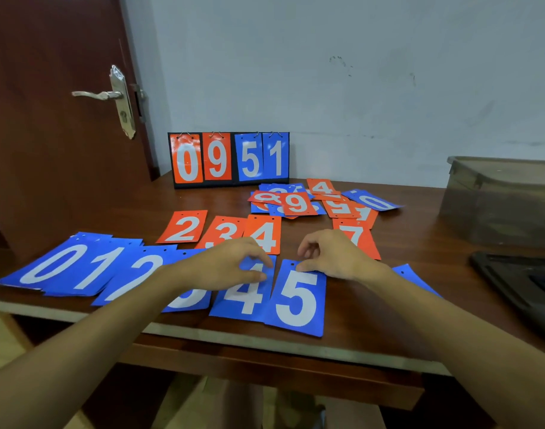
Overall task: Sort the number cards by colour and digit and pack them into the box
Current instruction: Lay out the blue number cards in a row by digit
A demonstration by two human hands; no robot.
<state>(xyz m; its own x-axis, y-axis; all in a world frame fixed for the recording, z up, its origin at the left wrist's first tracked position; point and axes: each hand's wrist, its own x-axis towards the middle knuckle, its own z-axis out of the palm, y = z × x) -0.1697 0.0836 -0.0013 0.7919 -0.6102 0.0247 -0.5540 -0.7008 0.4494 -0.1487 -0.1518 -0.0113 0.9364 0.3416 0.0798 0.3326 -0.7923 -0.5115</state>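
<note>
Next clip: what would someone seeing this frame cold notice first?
The row of blue number cards runs 0 to 5 along the near edge of the table, with the left hand on the blue 4 and the right hand touching the top of the blue 5. At the back a flip scoreboard reading 0951 stands against the wall, a jumbled pile of orange and blue cards to its right.

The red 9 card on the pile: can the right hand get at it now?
Probably yes: the red 9 card lies uncovered on top of the pile, and nothing stands between it and the right hand.
</note>
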